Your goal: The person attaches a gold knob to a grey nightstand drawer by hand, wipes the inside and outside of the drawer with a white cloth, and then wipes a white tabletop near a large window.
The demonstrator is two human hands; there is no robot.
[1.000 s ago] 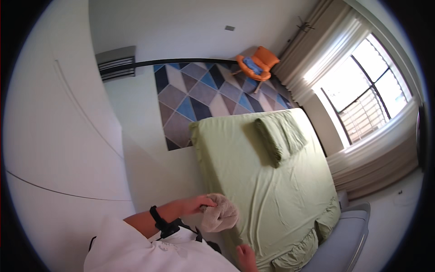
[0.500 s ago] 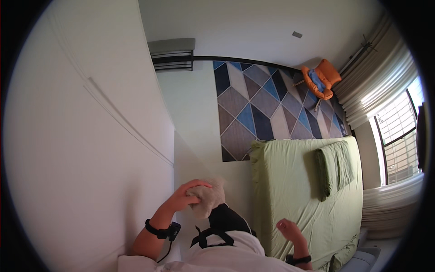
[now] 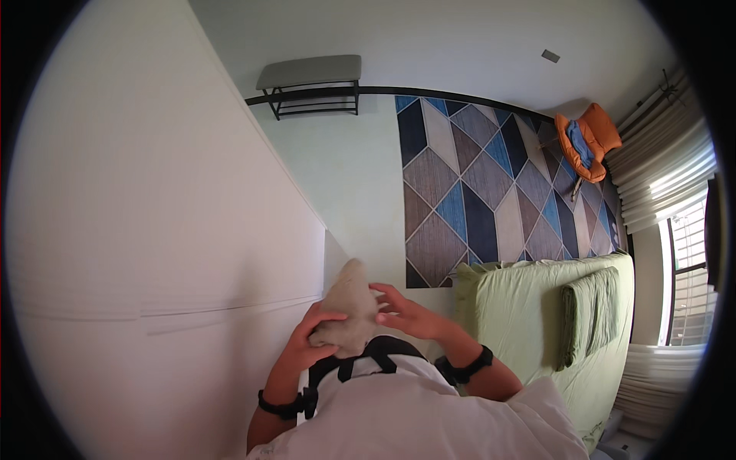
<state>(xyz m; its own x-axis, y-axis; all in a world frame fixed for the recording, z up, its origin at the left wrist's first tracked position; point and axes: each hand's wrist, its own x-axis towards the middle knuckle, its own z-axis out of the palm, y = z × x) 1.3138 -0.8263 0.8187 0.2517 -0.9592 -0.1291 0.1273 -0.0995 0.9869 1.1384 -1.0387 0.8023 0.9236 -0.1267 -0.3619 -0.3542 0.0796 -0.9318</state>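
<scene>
A beige cloth bundle (image 3: 349, 310) is held up in front of my chest, close to the white wall. My left hand (image 3: 305, 346) grips its lower left side. My right hand (image 3: 402, 310) touches its right side with the fingers spread. Both wrists wear black bands. A black harness strap crosses my white shirt just below the cloth.
A white wall or cabinet front (image 3: 153, 230) fills the left. A bed with a light green sheet (image 3: 529, 307) and a folded green blanket (image 3: 590, 314) lies at right. A geometric blue and grey rug (image 3: 483, 184), a grey bench (image 3: 310, 77), an orange chair (image 3: 586, 142) and curtains (image 3: 667, 176) are beyond.
I have turned further from the bed toward the wall. My right hand has come up from my side to the cloth, which now sits between both hands.
</scene>
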